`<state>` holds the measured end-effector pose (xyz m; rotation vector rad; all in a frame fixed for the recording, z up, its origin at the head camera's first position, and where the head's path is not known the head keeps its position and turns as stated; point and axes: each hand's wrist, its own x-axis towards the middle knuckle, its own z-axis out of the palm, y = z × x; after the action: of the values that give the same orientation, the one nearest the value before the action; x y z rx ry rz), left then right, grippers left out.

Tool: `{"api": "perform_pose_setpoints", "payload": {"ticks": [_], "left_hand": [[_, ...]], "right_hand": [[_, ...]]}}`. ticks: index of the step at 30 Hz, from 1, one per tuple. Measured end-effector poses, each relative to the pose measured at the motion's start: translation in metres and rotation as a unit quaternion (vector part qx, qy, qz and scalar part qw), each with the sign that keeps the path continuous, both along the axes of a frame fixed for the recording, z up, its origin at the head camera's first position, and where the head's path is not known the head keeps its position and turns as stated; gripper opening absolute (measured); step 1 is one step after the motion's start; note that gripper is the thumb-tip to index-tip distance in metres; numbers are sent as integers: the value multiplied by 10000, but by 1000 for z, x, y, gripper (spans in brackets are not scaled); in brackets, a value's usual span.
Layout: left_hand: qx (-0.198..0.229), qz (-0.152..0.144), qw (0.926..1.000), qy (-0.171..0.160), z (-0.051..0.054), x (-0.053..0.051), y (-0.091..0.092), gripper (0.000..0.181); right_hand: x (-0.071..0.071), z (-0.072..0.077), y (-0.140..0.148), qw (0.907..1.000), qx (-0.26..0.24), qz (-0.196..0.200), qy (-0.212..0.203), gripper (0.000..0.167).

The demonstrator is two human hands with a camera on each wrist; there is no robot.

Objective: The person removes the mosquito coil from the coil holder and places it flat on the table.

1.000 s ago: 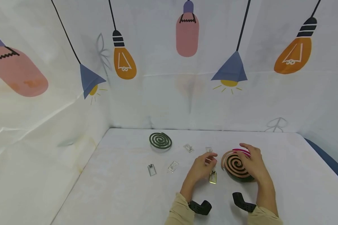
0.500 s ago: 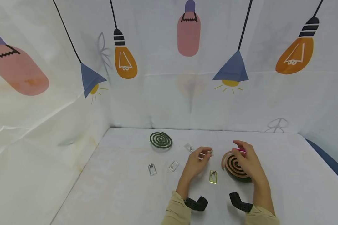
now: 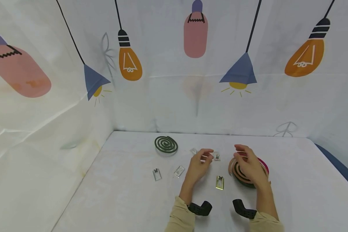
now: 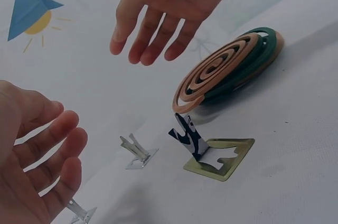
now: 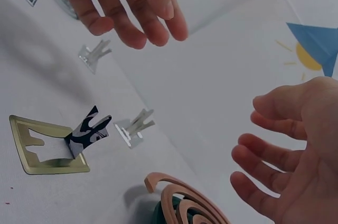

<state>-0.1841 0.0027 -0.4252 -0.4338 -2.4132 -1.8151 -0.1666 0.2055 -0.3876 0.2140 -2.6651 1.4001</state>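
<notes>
My left hand (image 3: pixel 198 166) hovers over the middle of the table, fingers loosely bent and holding nothing. To its right, my right hand (image 3: pixel 250 167) is raised above a stack of mosquito coils (image 3: pixel 265 162), partly hiding them; its fingers are relaxed and also hold nothing. Tan and dark green spirals lie in that stack, with a pink one at its far edge. Between the hands sits a gold metal coil stand (image 4: pixel 240 155), its forked prong bent upright. Just beyond the left fingertips is a silver coil stand (image 3: pixel 217 157), prong up as the right wrist view shows.
One green mosquito coil (image 3: pixel 166 144) lies apart at the back left. More silver stands, one (image 3: pixel 157 174) at far left, another (image 3: pixel 178 171) nearer and one (image 3: pixel 193 150) behind the left hand, are spread on the white table (image 3: pixel 119 193). A printed curtain (image 3: pixel 168 103) hangs behind.
My left hand has drifted left, uncovering the gold stand and the silver one behind it. My right hand has shifted left over the coils, baring more of the pink one.
</notes>
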Motion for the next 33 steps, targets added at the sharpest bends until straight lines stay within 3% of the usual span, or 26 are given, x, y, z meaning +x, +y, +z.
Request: {"api": "perform_pose_setpoints", "payload": {"ticks": [4, 11, 22, 27, 31, 33], "left_hand": [[233, 166, 9995, 140, 0, -3, -5, 25], [635, 380, 9971, 152, 36, 12, -16, 24], [984, 509, 9938, -62, 45, 14, -27, 25], [846, 536, 9949, -90, 50, 14, -37, 26], [547, 627, 9965, 67, 56, 8, -54, 27], [430, 695, 9965, 177, 53, -1, -63, 28]], "right_hand": [[-3, -2, -4, 10000, -46, -60, 7, 44], [-4, 0, -10, 10000, -20, 15, -6, 44], [-4, 2, -30, 9994, -192, 287, -21, 43], [-6, -1, -43, 9990, -169, 403, 80, 40], [-10, -3, -55, 9981, -268, 548, 63, 41], [-11, -4, -61, 9972, -362, 648, 61, 40]]}}
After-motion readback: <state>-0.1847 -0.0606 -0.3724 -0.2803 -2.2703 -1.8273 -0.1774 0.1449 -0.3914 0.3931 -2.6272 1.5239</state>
